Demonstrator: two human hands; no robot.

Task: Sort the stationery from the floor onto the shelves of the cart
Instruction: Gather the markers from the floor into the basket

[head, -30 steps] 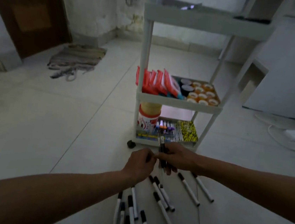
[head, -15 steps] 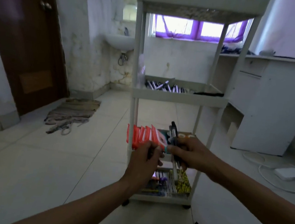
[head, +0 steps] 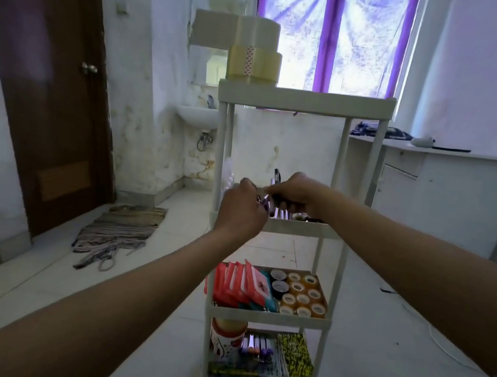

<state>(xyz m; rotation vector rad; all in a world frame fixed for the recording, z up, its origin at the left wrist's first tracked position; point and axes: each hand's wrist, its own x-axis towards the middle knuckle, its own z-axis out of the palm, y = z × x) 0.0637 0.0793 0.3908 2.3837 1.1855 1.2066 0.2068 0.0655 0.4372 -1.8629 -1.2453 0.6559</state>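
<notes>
A white four-tier cart (head: 308, 99) stands before me. Over its second shelf (head: 298, 227), my right hand (head: 297, 194) grips a bunch of black markers (head: 277, 177), one tip sticking up above the fingers. My left hand (head: 243, 209) is just left of it, fingers curled, pinching a marker end by the right hand's bunch. More markers lie on that shelf, mostly hidden behind my hands. Big tape rolls (head: 253, 63) sit on the top shelf.
The third shelf holds red packets (head: 238, 283) and small tape rolls (head: 303, 297). The bottom shelf has a jar (head: 225, 336), pens and a yellow-black pack (head: 295, 355). A rug (head: 118, 232) lies left by the brown door (head: 45, 87); a white desk (head: 445, 186) is right.
Both hands rose from the floor markers up to the second shelf, carrying the marker bunch. My view lifted, so the floor markers left the frame.
</notes>
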